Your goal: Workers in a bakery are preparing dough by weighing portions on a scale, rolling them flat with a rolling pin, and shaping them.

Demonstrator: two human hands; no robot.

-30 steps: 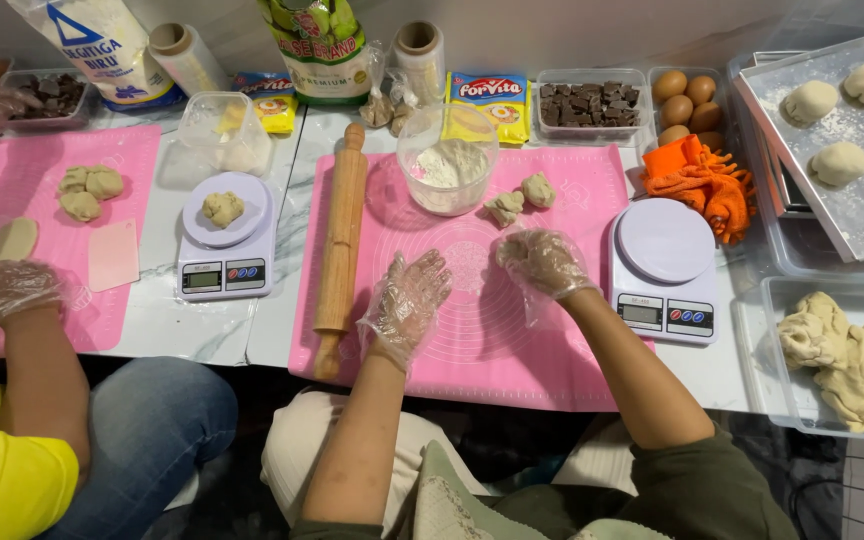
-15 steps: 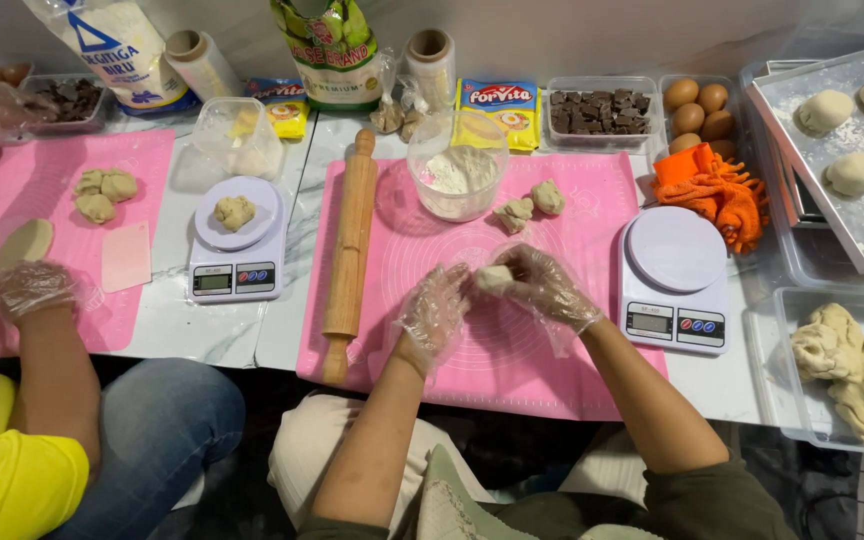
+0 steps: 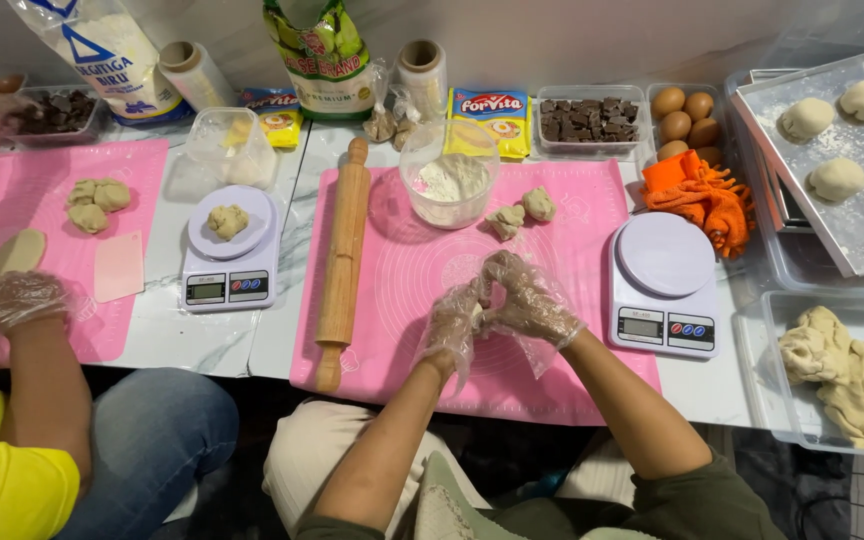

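Left hand [image 3: 450, 325] and right hand [image 3: 524, 300], apart over the mat [image 3: 552, 260] a second ago, now cup together around a mostly hidden dough piece [image 3: 476, 312], shaping underway.

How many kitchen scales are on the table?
2. One scale sits between the two pink mats with a lump of dough on it; the other scale sits bare, right of the middle mat, near the person's right hand.
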